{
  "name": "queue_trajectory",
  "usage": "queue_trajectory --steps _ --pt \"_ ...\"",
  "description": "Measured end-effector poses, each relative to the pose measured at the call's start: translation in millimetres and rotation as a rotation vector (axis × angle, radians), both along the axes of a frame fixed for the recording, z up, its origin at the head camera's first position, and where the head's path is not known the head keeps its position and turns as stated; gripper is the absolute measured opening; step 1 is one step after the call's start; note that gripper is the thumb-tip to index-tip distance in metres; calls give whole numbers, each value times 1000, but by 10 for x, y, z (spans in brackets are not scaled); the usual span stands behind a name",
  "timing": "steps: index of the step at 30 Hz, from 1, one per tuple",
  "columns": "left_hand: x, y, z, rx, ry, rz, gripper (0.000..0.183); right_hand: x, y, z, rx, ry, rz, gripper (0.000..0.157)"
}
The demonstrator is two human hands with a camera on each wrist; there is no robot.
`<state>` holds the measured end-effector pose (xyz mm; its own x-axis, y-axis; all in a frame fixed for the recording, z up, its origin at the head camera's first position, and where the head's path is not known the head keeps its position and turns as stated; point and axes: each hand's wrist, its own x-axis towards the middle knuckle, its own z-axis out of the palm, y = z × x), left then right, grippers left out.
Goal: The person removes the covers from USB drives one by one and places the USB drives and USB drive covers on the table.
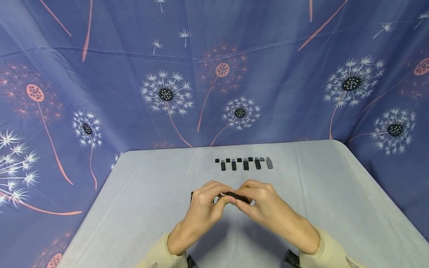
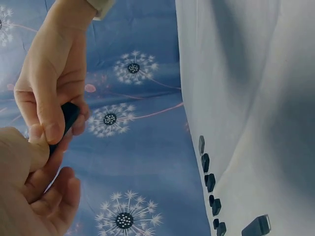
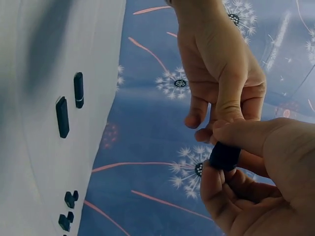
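Observation:
A black USB stick (image 1: 239, 197) is held up over the table, tilted down to the right, between two hands. My left hand (image 1: 202, 204) pinches its left end between thumb and fingers. On the other end, my right hand (image 1: 264, 197) has its thumb and fingertips closed round the body. The right wrist view shows the stick's dark blunt end (image 3: 225, 156) in the right hand (image 3: 266, 172); fingers hide the far end. From the left wrist view the stick (image 2: 69, 118) looks mostly covered by both hands, and whether its plug is capped cannot be seen.
Toward the table's back edge stands a row of several USB sticks (image 1: 246, 164) with small caps (image 1: 239, 160) beside them; the rightmost stick (image 1: 269, 163) is grey. Two more dark sticks, one of them here (image 3: 62, 117), lie partly behind the left hand. Patterned blue cloth (image 1: 207, 111) surrounds the table (image 1: 151, 208).

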<state>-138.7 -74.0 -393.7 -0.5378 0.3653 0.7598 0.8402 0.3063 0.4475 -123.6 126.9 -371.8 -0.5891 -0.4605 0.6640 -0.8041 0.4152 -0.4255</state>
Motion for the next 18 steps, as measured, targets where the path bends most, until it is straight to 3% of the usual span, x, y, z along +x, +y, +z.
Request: queue_trajectory --steps 6,14,18 --pt "21 11 17 82 7 11 10 12 -17 48 28 13 36 13" --pt "13 68 23 190 -26 44 7 118 -101 130 -37 38 -86 17" --pt "-8 61 25 207 4 -2 9 141 -103 152 -23 48 -84 18"
